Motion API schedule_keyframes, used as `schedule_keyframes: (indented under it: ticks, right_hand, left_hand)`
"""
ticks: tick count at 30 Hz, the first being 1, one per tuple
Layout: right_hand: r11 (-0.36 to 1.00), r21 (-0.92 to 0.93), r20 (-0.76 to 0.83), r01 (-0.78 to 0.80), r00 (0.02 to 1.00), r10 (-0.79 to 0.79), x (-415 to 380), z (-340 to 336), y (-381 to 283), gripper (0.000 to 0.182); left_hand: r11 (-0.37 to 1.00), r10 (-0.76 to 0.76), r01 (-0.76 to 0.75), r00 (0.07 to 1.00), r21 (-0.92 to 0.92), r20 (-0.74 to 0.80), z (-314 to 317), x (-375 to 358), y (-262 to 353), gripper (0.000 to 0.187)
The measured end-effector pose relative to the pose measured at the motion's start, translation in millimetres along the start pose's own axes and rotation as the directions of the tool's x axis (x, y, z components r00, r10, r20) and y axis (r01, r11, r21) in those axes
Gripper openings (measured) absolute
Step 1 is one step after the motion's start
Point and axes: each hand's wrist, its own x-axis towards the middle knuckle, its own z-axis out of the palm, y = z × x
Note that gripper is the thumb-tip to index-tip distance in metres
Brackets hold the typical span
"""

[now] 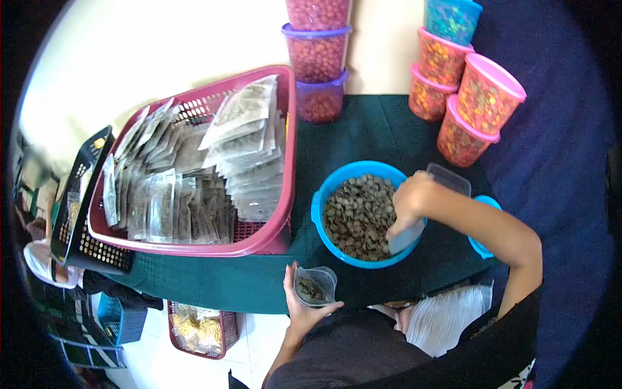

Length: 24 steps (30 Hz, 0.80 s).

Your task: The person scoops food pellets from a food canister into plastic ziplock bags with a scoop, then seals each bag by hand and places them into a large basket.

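Observation:
My left hand (302,312) grips a clear plastic pouch (326,280), its mouth spread open and a small heap of dark bits at the bottom. My right hand (411,200) is closed around a pale plastic scoop (406,238), tilted down at the right side of a blue tub (319,220). Small, round, grey-brown pieces (359,217) fill much of this tub. How far the scoop's edge reaches into them is hidden by the hand. The pouch is held just below and left of the tub, apart from it.
Left of the tub, a maroon basket (293,149) holds many filled pouches, with a black basket (107,249) beyond. Stacked lidded tubs (317,55) and pink-lidded tubs (486,94) stand behind. A blue lid (483,249) lies right. White sheets or bags (447,318) rest near my lap.

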Motion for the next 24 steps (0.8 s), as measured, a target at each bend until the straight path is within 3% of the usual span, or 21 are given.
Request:
schedule_keyframes:
  ticks: [5,7,8,11,13,15,17,19,21,24]
  right_hand:
    - [0.986,0.031,-0.046,0.161,0.986,-0.160,7.8,9.3,-2.7,0.084]
    - [0.975,0.082,-0.182,0.204,0.965,-0.187,2.4,21.4,4.6,0.085]
    - [0.964,0.140,-0.273,0.226,0.945,-0.182,-4.1,28.4,6.4,0.085]
    - [0.969,0.201,-0.349,0.146,0.935,-0.069,-11.0,47.0,-4.6,0.074]
    - [0.953,0.250,-0.456,0.169,0.889,-0.038,-12.7,59.1,-12.2,0.071]
    - [0.933,0.305,-0.638,0.190,0.768,0.052,-8.6,75.1,-16.3,0.068]
    - [0.925,0.308,-0.672,0.222,0.740,0.046,-0.2,82.5,-16.5,0.063]
    - [0.894,0.364,-0.771,0.260,0.623,0.133,10.4,87.9,-17.4,0.061]
    - [0.885,0.366,-0.782,0.288,0.611,0.124,16.4,87.2,-18.4,0.059]
    - [0.870,0.350,-0.852,0.348,0.505,0.140,27.6,88.9,-24.6,0.059]
  left_hand:
    - [1.000,-0.010,0.010,0.993,-0.003,-0.117,7.9,-3.3,2.2,0.124]
    - [1.000,0.002,-0.004,0.989,-0.010,-0.146,10.2,-4.6,3.3,0.124]
    - [1.000,0.009,-0.010,0.987,-0.008,-0.160,11.5,-5.1,4.3,0.124]
    - [0.999,-0.026,0.017,0.981,-0.047,-0.193,16.1,-4.2,5.9,0.123]
    - [1.000,0.011,-0.009,0.984,0.015,-0.179,17.4,-3.2,4.4,0.122]
    - [1.000,0.012,-0.007,0.984,0.027,-0.176,17.7,-3.2,2.7,0.122]
    - [0.999,0.010,-0.002,0.985,0.047,-0.171,17.4,-3.0,1.4,0.122]
    - [0.999,-0.011,0.016,0.987,0.027,-0.161,17.7,-3.0,0.5,0.121]
    - [1.000,-0.022,0.025,0.988,0.018,-0.155,19.2,-2.9,2.5,0.121]
    - [0.999,-0.029,0.033,0.988,0.023,-0.153,20.4,-3.3,3.1,0.121]
